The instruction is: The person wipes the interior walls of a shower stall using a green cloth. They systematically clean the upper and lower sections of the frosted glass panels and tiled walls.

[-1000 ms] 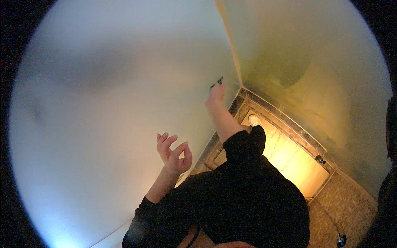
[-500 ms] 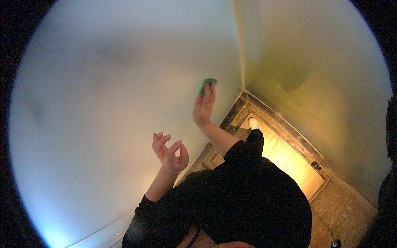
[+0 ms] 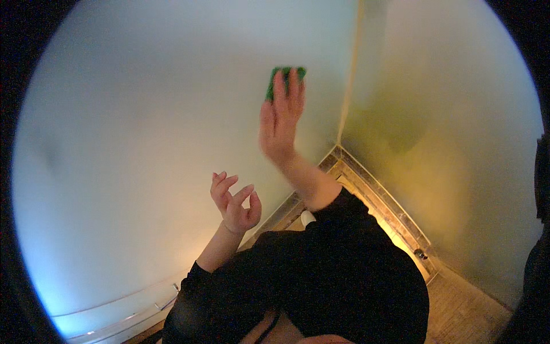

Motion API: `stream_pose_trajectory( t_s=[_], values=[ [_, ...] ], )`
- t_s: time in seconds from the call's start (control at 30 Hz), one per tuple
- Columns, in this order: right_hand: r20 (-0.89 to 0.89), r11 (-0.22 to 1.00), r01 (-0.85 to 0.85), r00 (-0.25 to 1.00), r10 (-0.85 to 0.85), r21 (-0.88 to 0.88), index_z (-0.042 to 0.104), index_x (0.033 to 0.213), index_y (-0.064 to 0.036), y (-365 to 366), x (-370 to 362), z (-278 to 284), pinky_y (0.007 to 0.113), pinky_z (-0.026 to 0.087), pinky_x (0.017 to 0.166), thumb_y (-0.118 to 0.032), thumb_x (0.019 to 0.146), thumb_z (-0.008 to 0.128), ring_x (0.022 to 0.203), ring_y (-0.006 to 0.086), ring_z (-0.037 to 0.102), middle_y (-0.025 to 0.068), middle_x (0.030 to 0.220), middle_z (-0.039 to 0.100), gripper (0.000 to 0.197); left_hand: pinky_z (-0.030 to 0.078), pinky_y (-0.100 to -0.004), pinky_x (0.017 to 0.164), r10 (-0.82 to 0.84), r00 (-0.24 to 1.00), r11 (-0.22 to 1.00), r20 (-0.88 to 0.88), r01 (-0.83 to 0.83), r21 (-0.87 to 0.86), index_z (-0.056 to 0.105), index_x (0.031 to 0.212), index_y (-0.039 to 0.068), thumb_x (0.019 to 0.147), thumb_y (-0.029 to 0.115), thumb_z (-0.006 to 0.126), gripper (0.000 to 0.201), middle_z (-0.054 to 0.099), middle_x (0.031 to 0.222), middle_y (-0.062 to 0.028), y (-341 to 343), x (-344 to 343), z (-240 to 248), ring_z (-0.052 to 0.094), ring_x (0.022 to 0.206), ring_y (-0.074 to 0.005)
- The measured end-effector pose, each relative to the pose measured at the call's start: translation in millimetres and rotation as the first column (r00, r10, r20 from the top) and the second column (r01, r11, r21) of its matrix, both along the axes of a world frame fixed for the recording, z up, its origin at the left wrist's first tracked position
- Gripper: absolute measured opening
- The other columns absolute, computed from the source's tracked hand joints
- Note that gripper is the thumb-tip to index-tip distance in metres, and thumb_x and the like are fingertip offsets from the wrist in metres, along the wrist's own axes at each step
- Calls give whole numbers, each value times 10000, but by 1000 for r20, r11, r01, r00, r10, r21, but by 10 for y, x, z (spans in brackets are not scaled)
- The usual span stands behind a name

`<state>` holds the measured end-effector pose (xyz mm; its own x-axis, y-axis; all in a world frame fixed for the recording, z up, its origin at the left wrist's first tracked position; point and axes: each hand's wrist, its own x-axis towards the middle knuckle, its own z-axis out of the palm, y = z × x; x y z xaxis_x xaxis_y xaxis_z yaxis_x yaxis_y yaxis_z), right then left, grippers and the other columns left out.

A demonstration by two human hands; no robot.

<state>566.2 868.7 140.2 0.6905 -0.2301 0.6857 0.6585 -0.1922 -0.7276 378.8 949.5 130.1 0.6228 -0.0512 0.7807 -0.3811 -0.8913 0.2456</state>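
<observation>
A large frosted glass panel [image 3: 143,143] fills the left and middle of the head view. Against it, high up near the corner, my right hand [image 3: 281,126] lies with its fingers stretched over a green scouring pad [image 3: 270,87]. The pad's edges show around my fingertips; its underside is hidden. Lower and to the left is my left hand [image 3: 234,203], with nothing in it. Its fingers are loosely bent and apart, and the thumb curves toward the index finger. Whether that hand touches the panel I cannot tell.
A second frosted panel [image 3: 452,143], tinted yellow-green, meets the first at a pale vertical seam [image 3: 348,86]. Dark edging [image 3: 389,192] runs along the floor beneath it. A small dark metal fitting [image 3: 421,254] sits near the right end, beside brown flooring [image 3: 464,304]. A white shoe [image 3: 307,218] shows below my right arm.
My right hand has slid upward on the panel with the scouring pad. My left hand has barely moved. The view has shifted, and less of the lit floor shows.
</observation>
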Motion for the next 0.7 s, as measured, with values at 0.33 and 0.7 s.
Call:
stream_pose_trajectory(
  t_s=[0.33, 0.7],
  values=[
    [454, 833, 57, 857, 242, -551, 653, 1266, -341, 0, -175, -834, 609, 263, 1082, -249, 846, 609, 1385, 396, 333, 9, 1476, 471, 432, 261, -572, 1141, 83, 989, 993, 123, -72, -89, 659, 1003, 142, 758, 26, 675, 271, 526, 1236, -125, -102, 205, -380, 435, 1272, -366],
    [617, 970, 102, 785, 59, -222, 650, 1287, -196, -225, 997, 710, 567, 306, 1048, -218, 856, 592, 1320, 436, 411, 145, 1435, 505, 436, 296, -565, 1126, 241, 933, 969, 266, -213, -128, 677, 1024, 147, 734, 21, 681, 316, 548, 1217, -123, -250, 469, -729, 454, 1261, -362]
  ],
)
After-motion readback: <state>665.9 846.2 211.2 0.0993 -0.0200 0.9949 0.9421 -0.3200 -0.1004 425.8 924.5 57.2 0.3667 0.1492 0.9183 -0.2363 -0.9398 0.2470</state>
